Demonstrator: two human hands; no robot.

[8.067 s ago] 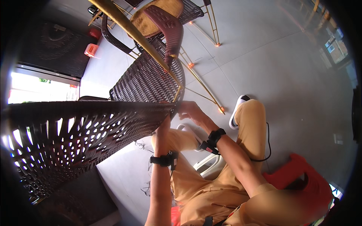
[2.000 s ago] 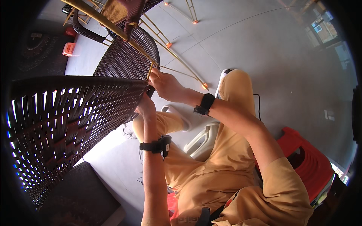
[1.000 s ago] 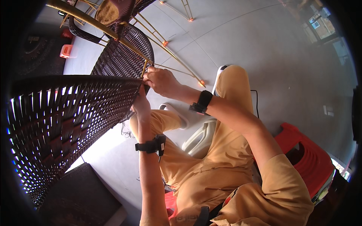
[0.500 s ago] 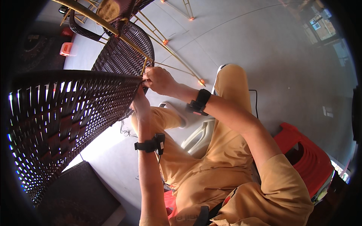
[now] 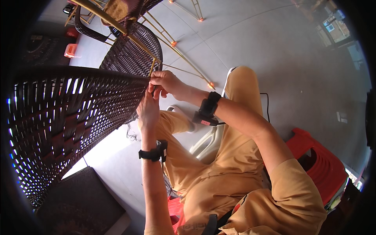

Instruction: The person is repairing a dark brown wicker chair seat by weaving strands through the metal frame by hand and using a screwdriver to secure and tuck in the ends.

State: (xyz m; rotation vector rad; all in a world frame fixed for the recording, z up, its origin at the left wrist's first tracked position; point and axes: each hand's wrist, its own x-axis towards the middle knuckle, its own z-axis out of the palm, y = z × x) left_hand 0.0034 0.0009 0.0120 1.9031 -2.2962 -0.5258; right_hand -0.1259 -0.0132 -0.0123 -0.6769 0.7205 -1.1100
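A dark brown woven wicker chair (image 5: 74, 117) with a gold metal frame (image 5: 137, 43) fills the left side, its woven panel tipped toward me. At the panel's right edge, my right hand (image 5: 166, 83) is closed, thumb and forefinger pinched at the rim; whatever is between them is too small to make out. Just below, my left hand (image 5: 148, 107) is closed on the same edge, some of its fingers hidden by the weave and the other hand. A black strap with a small box sits on each wrist.
Another dark woven chair part (image 5: 131, 51) stands behind the panel. Gold legs with orange-wrapped feet (image 5: 211, 85) rest on the grey floor. A red plastic stool (image 5: 323, 168) is at my right, a white plastic stool (image 5: 207, 143) between my legs. A small orange stool (image 5: 71, 50) stands far left.
My right hand's lower fingers have loosened and spread slightly, while its pinch stays by the rim. My left hand has shifted a little and shows more. The woven panel has tilted slightly.
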